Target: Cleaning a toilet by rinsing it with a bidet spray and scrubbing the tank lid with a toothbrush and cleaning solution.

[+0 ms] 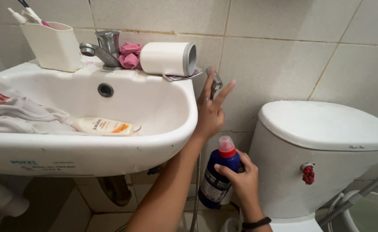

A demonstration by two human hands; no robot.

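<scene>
Tiled bathroom, glossy sink [111, 154] — hands: right [242, 182] gripping bottle [218, 180]

Blue bottle [218, 178]; cream tube [103, 126] in sink [171, 129].

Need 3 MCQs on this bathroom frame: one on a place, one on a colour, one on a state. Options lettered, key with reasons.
1. Where does the lotion tube lie?
A. on the toilet tank lid
B. inside the sink basin
C. on the floor

2. What colour is the cap of the dark blue bottle?
A. green
B. yellow
C. red

3. What is the left hand doing?
A. reaching with fingers spread toward the metal sprayer head on the wall
B. closed round the bottle
C. resting on the tap

Key:
1 B, the tube lies in the white sink beside a crumpled cloth.
2 C, a red cap under a clear cover tops the bottle.
3 A, its fingers fan open by the sprayer, while the right hand has its grip on the bottle.
</scene>
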